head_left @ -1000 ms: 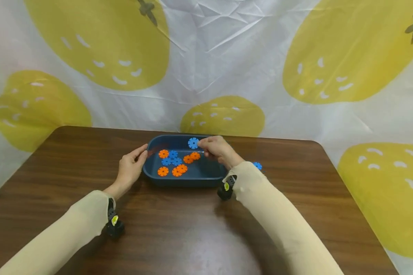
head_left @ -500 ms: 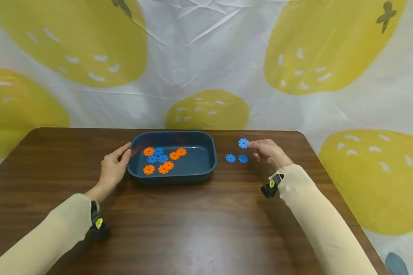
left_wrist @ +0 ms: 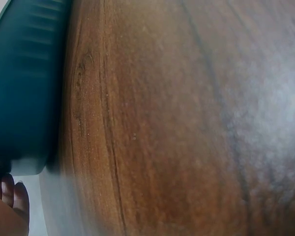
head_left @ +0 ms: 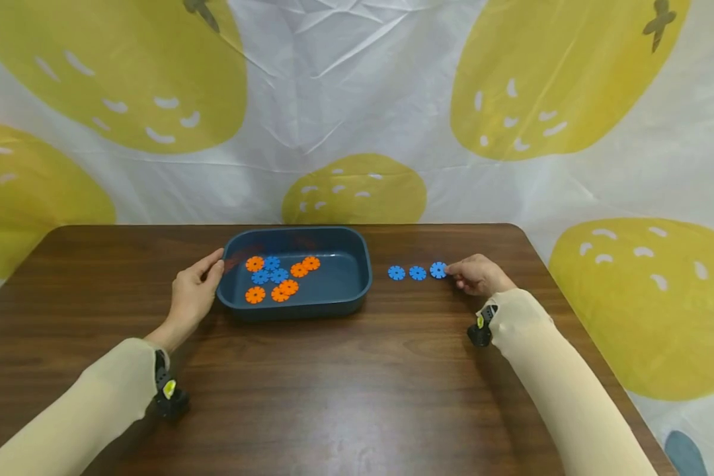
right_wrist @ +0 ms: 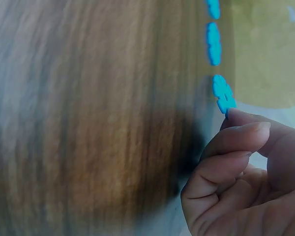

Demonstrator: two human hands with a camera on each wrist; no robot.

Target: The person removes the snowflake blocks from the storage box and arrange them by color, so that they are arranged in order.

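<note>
My right hand (head_left: 478,274) pinches the edge of a blue notched disc (head_left: 438,270) between thumb and forefinger, low over the table at the right. The other fingers are curled under, as the right wrist view shows. Two more blue discs (head_left: 417,273) lie to its left, forming a row with it. My left hand (head_left: 193,294) grips the left end of a dark blue tray (head_left: 339,307) by its rim. Inside the tray lie several orange discs (head_left: 255,295) and a few blue discs (head_left: 272,263), mostly in its left half, some overlapping.
The brown wooden table (head_left: 333,383) ends at the back against a white cloth (head_left: 345,86) printed with yellow fruit. The row of discs sits between the tray's right end and the table's right side.
My right hand has carried a blue disc from above the tray to the right, then lowered it beside the two on the table. The left hand stays at the tray; the head view has shifted.
</note>
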